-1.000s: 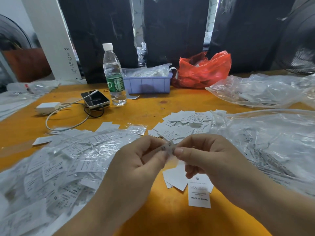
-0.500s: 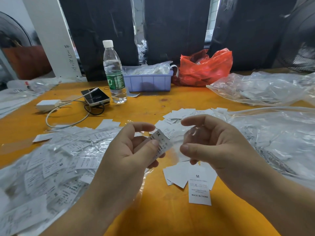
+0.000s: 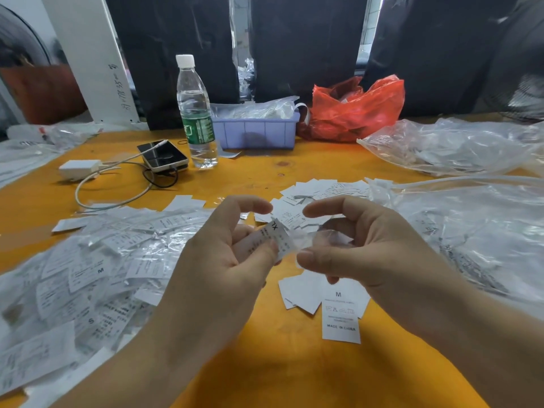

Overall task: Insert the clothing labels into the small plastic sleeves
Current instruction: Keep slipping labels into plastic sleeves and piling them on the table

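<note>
Now: left hand (image 3: 223, 260) pinches XL label (image 3: 278, 240) | right hand (image 3: 362, 245) at 3 o'clock, fingers curled round clear sleeve (image 3: 323, 240) | orange counter (image 3: 279, 363).

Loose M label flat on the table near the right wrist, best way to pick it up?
Probably by its near short edge, below the MADE IN CHINA line. The M label lies flat on the orange table; its top end overlaps the small white stack, but the near end is bare. Come from the near side, slide a fingertip under, then pinch.
</note>
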A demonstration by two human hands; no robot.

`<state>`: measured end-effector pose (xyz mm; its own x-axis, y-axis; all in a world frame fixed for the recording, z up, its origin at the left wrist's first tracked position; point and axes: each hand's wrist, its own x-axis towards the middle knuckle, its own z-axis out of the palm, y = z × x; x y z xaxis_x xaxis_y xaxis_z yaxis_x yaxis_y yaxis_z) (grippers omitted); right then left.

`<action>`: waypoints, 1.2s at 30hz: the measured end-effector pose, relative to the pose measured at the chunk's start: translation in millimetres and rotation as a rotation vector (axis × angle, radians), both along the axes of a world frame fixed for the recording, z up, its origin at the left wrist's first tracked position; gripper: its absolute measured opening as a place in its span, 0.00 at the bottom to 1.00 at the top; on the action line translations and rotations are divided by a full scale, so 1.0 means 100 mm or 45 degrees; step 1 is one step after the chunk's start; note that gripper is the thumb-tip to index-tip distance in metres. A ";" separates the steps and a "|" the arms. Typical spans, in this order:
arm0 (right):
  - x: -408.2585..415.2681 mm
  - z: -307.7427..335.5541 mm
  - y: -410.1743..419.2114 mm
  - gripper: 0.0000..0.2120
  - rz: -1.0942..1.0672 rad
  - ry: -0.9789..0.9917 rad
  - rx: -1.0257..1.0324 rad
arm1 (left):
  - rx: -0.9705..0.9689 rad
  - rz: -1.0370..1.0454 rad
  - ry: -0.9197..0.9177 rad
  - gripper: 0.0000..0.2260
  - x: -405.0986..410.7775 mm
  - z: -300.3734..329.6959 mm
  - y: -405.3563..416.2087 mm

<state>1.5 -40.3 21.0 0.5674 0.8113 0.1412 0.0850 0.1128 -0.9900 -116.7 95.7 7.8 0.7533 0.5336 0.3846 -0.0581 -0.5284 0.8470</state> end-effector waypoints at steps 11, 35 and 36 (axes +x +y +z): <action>-0.06 -0.06 0.00 0.18 0.399 -0.129 -0.291 | 0.418 -0.381 0.208 0.11 -0.06 0.06 -0.08; -0.04 0.06 -0.01 0.07 0.022 -0.170 -0.190 | -0.130 -0.171 0.023 0.10 0.01 0.00 -0.01; -0.05 0.04 -0.01 0.08 0.018 -0.206 -0.170 | -0.123 -0.167 0.028 0.10 0.01 0.00 -0.02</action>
<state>-3.4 -41.2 25.1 0.5346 0.8365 0.1203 0.2437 -0.0163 -0.9697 -115.9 93.9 7.7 0.8265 0.4636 0.3193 -0.1025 -0.4337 0.8952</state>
